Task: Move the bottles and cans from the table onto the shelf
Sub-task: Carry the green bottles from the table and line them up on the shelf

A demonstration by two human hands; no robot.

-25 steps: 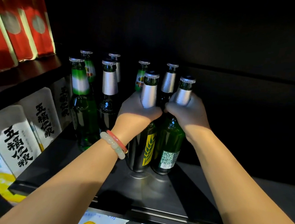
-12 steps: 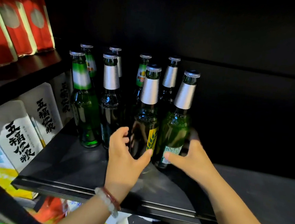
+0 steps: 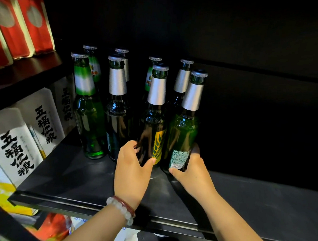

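My left hand (image 3: 131,173) cups the base of the dark bottle with the yellow wheat label (image 3: 152,131), thumb on its front and fingers curled round its left side; my right hand (image 3: 190,173) cups the base of the green bottle with the printed label (image 3: 182,134), thumb in front, fingers wrapped behind. Both bottles stand upright and touching, near the middle of the black shelf (image 3: 71,185), a little back from its front edge. The step in hand appears to be squaring this pair into the rows behind; I would push low at the bases, as now, sliding rather than lifting, so the tall necks do not tip into neighbours. Count: eight bottles on the shelf, four in front and four behind, all capped; no cans visible. At the shelf's left edge stand three white bags with black characters (image 3: 17,146); above them, red boxes (image 3: 18,21).
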